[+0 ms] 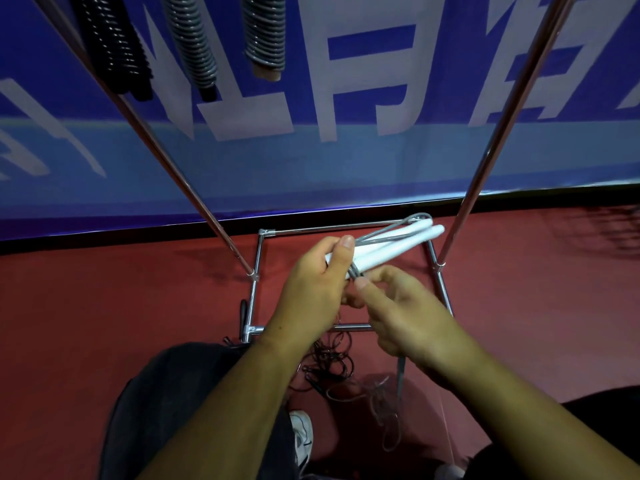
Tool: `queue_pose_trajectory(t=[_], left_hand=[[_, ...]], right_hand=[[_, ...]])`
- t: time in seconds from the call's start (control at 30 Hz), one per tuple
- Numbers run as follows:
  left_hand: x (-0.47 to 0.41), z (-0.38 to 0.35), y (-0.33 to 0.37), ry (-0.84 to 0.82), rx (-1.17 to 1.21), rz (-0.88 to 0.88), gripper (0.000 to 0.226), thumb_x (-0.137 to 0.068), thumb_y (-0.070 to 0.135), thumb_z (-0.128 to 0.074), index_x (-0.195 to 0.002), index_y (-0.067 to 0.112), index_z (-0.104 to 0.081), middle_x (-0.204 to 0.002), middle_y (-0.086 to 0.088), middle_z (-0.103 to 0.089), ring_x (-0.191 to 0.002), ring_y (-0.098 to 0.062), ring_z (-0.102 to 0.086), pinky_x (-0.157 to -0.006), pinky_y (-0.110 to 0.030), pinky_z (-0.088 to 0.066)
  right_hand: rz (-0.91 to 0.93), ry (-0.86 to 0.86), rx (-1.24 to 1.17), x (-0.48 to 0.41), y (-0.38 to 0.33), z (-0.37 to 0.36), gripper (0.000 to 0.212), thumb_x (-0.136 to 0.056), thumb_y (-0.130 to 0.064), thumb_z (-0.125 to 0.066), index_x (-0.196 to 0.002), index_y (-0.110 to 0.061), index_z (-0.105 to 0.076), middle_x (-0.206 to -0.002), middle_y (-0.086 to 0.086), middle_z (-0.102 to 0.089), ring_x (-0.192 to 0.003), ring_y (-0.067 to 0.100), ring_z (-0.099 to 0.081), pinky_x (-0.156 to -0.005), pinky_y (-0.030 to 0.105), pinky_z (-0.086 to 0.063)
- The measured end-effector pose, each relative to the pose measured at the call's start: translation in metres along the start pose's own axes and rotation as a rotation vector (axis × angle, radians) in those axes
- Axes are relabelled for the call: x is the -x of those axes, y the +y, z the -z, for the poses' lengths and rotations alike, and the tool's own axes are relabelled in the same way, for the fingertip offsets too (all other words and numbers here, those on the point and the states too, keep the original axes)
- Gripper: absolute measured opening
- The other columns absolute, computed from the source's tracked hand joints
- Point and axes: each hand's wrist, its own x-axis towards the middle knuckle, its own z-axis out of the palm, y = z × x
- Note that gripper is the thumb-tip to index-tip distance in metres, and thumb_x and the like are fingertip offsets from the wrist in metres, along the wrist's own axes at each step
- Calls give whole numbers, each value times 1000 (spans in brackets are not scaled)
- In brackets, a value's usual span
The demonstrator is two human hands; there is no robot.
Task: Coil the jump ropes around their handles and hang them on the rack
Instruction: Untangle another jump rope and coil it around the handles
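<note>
My left hand [317,275] grips two white jump-rope handles [398,242] held side by side, their far ends pointing up and right. A grey rope [388,230] runs along them and loops at their tips. My right hand [405,313] pinches the same grey rope close to the handles' near end, where a few turns wrap round them. The loose grey rope [400,379] hangs below my right hand to the red floor. Three coiled ropes hang at the top: a black one [114,46] and two grey ones [194,46], [263,32].
The chrome rack's base frame [258,271] stands on the red floor, its two slanted poles [498,133] rising left and right. A tangled black rope [332,358] lies by the front bar. A blue banner [311,168] is behind. My knees and a white shoe [301,434] are below.
</note>
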Motion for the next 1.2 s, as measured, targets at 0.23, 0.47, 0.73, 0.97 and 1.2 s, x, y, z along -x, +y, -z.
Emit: queue_pose_trajectory(t=[0.23,0.47,0.73,0.97,1.2], left_hand=[[2,6,-2,-13,-87,0,23,-109,28,-47,-93,19,-61,-58,14,-51,-49,1,-52,-51,-9,-44],[3,11,-2,22,-320,-170,6,-105,31,-52,-102,31,-57,-68,23,-60,-61,4,-57,-55,-8,-39],[6,-3,-21,-5,-638,-580,32,-96,45,-54,-126,37,-51,-92,6,-46,-85,-10,-47,-68,-20,-40],[15,-6,-16,-141,-290,-345,38,-96,38,-67,-130,46,-50,-102,17,-58,-83,-4,-59,-74,-23,-48],[16,-2,1,-391,352,125,51,-92,67,-49,-131,36,-57,-64,-5,-58,-50,-18,-52,-52,-32,-54]], right_hand=[[110,104,457,-6,10,6,35,-104,-30,-53,-72,-21,-66,-57,-8,-57,-51,5,-53,-60,33,-46],[-288,-43,-391,-2,-13,-1,48,-108,-40,-41,-71,-10,-52,-53,-1,-29,-41,13,-22,-42,25,-25],[-387,-5,-354,3,-20,11,69,-81,-88,-41,-59,-24,-31,-59,0,-17,-47,14,-11,-49,27,-8],[-218,207,-316,-7,-23,18,38,-99,-41,-49,-68,-22,-38,-54,-2,-20,-39,12,-16,-46,23,-16],[77,238,-75,-12,-10,15,51,-102,-45,-50,-53,-30,-56,-41,-14,-40,-38,3,-39,-56,24,-28]])
